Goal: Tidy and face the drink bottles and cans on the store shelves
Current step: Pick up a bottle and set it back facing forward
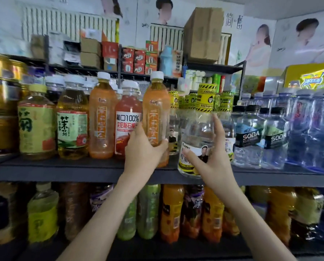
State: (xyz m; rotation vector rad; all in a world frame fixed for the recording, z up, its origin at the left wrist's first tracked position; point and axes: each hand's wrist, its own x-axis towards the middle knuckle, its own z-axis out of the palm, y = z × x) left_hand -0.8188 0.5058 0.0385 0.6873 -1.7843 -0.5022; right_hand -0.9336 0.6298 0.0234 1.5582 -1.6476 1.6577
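My left hand (144,149) grips the lower half of an orange tea bottle (156,110) with a white cap, standing near the front edge of the dark middle shelf (63,171). My right hand (212,153) holds a clear bottle (197,129) with a yellow-and-black cap wrap, thumb on its label, fingers up its right side; its base hangs slightly past the shelf edge. A matching orange bottle (101,117) and a red juice bottle (128,119) stand to the left.
Green tea bottles (72,119) and gold cans (1,102) stand at the left, soda water bottles (248,136) and blue water bottles (311,129) at the right. Juice bottles (171,211) fill the lower shelf. Boxes (202,34) sit on the top shelf.
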